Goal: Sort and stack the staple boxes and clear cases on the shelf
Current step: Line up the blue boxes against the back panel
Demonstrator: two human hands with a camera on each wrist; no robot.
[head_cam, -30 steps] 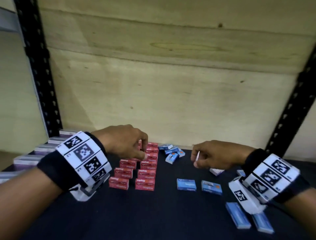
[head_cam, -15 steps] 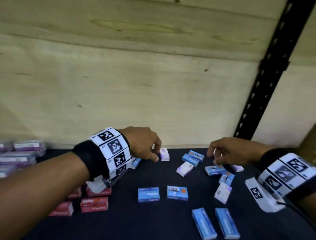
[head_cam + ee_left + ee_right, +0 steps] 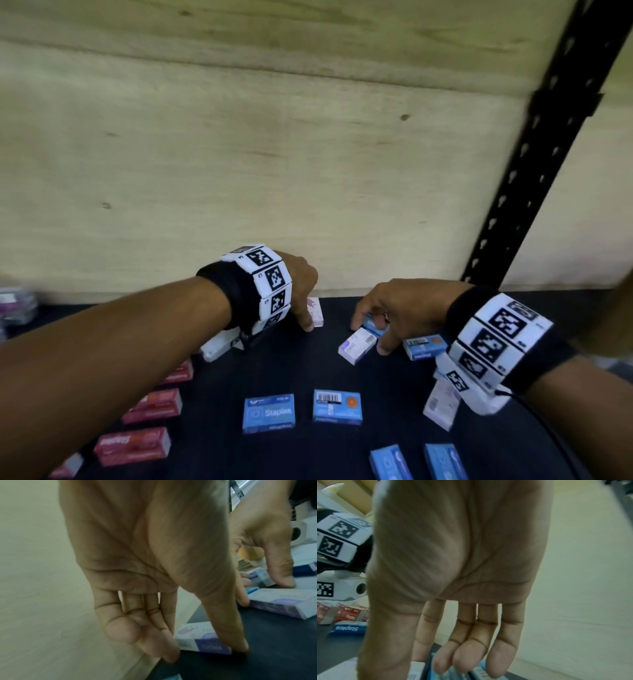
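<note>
On the dark shelf (image 3: 212, 445), my left hand (image 3: 306, 322) reaches to the back wall. Its thumb and fingers pinch the ends of a white-and-purple staple box (image 3: 317, 310) that lies flat. The left wrist view shows the left hand (image 3: 205, 651) straddling this white-and-purple box (image 3: 192, 635). My right hand (image 3: 370, 337) is just to the right, with fingers and thumb pinching a small blue staple box (image 3: 371, 323). A second white-and-purple box (image 3: 356, 346) lies against that thumb. In the right wrist view the right hand's fingers (image 3: 462, 662) point straight down onto blue boxes.
Red staple boxes (image 3: 150, 404) are stacked at the left front. Blue boxes (image 3: 269, 413) (image 3: 337, 406) (image 3: 424, 346) lie loose in the middle and right. A white box (image 3: 440, 407) sits under my right wrist. Clear cases (image 3: 17, 305) stand far left. A black upright (image 3: 534, 164) is at the right.
The view has swung right, away from the red stacks. My left hand left the red boxes and reached the white-and-purple box at the back. My right hand lowered onto the blue box.
</note>
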